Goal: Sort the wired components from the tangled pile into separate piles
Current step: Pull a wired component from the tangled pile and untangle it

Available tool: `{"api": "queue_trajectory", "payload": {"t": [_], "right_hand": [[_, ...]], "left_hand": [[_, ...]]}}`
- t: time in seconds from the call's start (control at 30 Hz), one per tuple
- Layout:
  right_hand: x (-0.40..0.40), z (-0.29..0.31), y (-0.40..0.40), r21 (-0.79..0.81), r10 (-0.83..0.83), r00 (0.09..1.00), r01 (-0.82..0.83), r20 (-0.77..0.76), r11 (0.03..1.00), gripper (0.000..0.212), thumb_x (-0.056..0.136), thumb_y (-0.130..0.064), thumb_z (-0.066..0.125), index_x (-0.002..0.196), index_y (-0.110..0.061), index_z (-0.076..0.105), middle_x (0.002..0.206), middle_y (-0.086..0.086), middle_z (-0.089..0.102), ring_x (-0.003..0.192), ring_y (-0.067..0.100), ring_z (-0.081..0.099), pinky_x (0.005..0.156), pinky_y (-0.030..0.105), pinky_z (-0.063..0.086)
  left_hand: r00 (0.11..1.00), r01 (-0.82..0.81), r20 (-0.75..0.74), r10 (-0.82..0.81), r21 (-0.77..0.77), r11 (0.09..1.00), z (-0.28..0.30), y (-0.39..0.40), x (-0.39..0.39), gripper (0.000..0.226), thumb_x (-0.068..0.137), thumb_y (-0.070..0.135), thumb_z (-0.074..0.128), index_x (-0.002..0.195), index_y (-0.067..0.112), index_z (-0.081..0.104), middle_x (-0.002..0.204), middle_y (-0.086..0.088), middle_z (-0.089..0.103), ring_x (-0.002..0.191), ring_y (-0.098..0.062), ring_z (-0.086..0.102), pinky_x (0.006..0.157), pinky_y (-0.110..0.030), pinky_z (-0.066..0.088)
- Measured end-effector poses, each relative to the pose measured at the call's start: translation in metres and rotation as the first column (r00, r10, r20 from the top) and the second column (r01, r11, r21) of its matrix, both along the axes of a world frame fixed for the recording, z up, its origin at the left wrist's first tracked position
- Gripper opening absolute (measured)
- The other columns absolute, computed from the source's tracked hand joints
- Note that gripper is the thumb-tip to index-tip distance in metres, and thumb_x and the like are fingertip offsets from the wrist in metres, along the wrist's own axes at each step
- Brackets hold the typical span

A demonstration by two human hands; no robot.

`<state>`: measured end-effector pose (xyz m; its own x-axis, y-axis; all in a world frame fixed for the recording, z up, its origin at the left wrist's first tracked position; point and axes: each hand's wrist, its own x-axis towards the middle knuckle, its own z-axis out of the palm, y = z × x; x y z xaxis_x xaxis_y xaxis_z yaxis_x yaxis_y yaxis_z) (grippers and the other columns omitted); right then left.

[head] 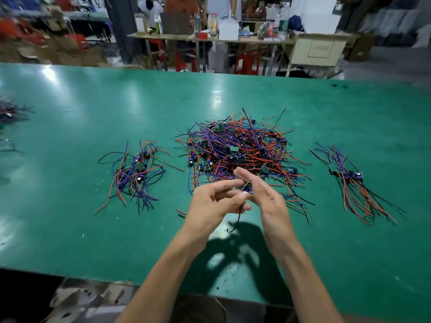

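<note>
A small wired component (pixel 246 187) was pinched between the left hand (pixel 215 201) and right hand (pixel 265 198), held together just before the tangled pile (pixel 240 150) on the green desk (pixel 70 229). Smaller sorted piles lay left (pixel 135 173) and right (pixel 349 180).

Bright overhead light; glare patches on green table (pixel 70 229); hand shadows below; edges blurred, warped.

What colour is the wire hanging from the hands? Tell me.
Black. The wire dangles below the left hand and right hand, clearest in the head view.
</note>
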<state>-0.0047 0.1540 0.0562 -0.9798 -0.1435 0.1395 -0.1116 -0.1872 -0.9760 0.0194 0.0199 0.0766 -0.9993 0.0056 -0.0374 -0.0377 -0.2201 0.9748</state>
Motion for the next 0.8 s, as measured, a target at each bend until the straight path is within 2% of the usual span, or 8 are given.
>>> {"api": "queue_trajectory", "payload": {"t": [0.13,0.23,0.3,0.37,0.53,0.6,0.7,0.8], "right_hand": [[-0.001,-0.012,0.011,0.059,-0.075,0.996,0.072,0.048,0.996,0.048,0.104,-0.058,0.033,0.136,-0.036,0.061,0.131,-0.016,0.068,0.124,0.001,0.06,0.104,0.031,0.043],[-0.003,-0.031,0.021,0.217,-0.247,0.969,0.237,0.017,0.947,0.026,0.106,-0.038,0.047,0.122,-0.038,0.067,0.12,-0.018,0.071,0.114,0.0,0.063,0.106,0.036,0.048],[-0.002,-0.047,0.029,0.353,-0.287,0.958,0.265,0.01,0.897,0.024,0.104,-0.024,0.055,0.12,-0.036,0.068,0.12,-0.016,0.07,0.113,0.003,0.064,0.108,0.042,0.049],[0.001,-0.057,0.033,0.455,-0.297,0.955,0.271,-0.013,0.848,0.028,0.101,-0.017,0.059,0.119,-0.036,0.067,0.119,-0.015,0.07,0.11,0.005,0.065,0.106,0.043,0.05],[0.002,-0.061,0.033,0.496,-0.31,0.95,0.283,-0.03,0.821,0.028,0.097,-0.016,0.063,0.114,-0.036,0.072,0.111,-0.019,0.072,0.102,0.003,0.067,0.1,0.037,0.052],[0.003,-0.062,0.033,0.502,-0.31,0.95,0.285,-0.035,0.816,0.027,0.097,-0.015,0.063,0.112,-0.035,0.073,0.11,-0.017,0.072,0.101,0.004,0.068,0.099,0.035,0.053],[0.003,-0.063,0.034,0.494,-0.305,0.951,0.284,-0.04,0.822,0.025,0.097,-0.015,0.062,0.106,-0.034,0.074,0.108,-0.015,0.073,0.094,-0.005,0.07,0.093,0.029,0.054],[0.003,-0.066,0.035,0.54,-0.289,0.954,0.283,-0.076,0.793,0.023,0.097,-0.017,0.062,0.102,-0.036,0.075,0.106,-0.017,0.073,0.095,-0.008,0.066,0.088,0.022,0.05]], "left_hand": [[0.999,-0.044,0.018,0.044,-0.024,0.999,-0.001,-0.019,-0.005,0.02,0.092,0.003,0.068,0.109,0.009,0.074,0.09,-0.01,0.078,0.068,-0.013,0.068,0.073,-0.022,0.058],[0.969,-0.247,-0.083,0.234,-0.218,0.944,0.0,-0.051,-0.026,0.02,0.092,0.0,0.068,0.11,0.006,0.074,0.084,-0.009,0.077,0.064,-0.011,0.07,0.068,-0.018,0.057],[0.899,-0.438,-0.227,0.375,-0.492,0.752,0.003,-0.081,-0.044,0.023,0.093,0.001,0.066,0.115,0.003,0.073,0.088,-0.012,0.076,0.067,-0.013,0.071,0.072,-0.017,0.057],[0.829,-0.548,-0.381,0.41,-0.704,0.452,0.002,-0.114,-0.058,0.028,0.094,0.003,0.062,0.121,0.002,0.07,0.106,-0.018,0.074,0.09,-0.025,0.072,0.092,-0.029,0.053],[0.886,-0.116,-0.11,0.451,-0.993,-0.016,-0.023,-0.142,-0.068,0.051,0.093,0.034,0.067,0.139,0.016,0.053,0.137,-0.027,0.044,0.132,-0.04,0.036,0.109,-0.048,0.03],[0.909,-0.181,-0.157,0.387,-0.983,0.028,-0.033,-0.124,-0.06,0.04,0.093,0.036,0.067,0.128,0.018,0.062,0.134,-0.02,0.048,0.13,-0.036,0.037,0.106,-0.047,0.03],[0.937,-0.343,-0.308,0.162,-0.896,0.282,-0.046,-0.077,-0.041,0.02,0.094,0.039,0.066,0.098,0.02,0.069,0.103,-0.004,0.06,0.107,-0.026,0.052,0.091,-0.04,0.041],[0.949,-0.309,-0.315,0.003,-0.929,0.203,-0.063,-0.037,-0.042,0.031,0.092,0.054,0.06,0.105,0.027,0.068,0.103,0.003,0.056,0.104,-0.018,0.049,0.086,-0.036,0.038]]}}
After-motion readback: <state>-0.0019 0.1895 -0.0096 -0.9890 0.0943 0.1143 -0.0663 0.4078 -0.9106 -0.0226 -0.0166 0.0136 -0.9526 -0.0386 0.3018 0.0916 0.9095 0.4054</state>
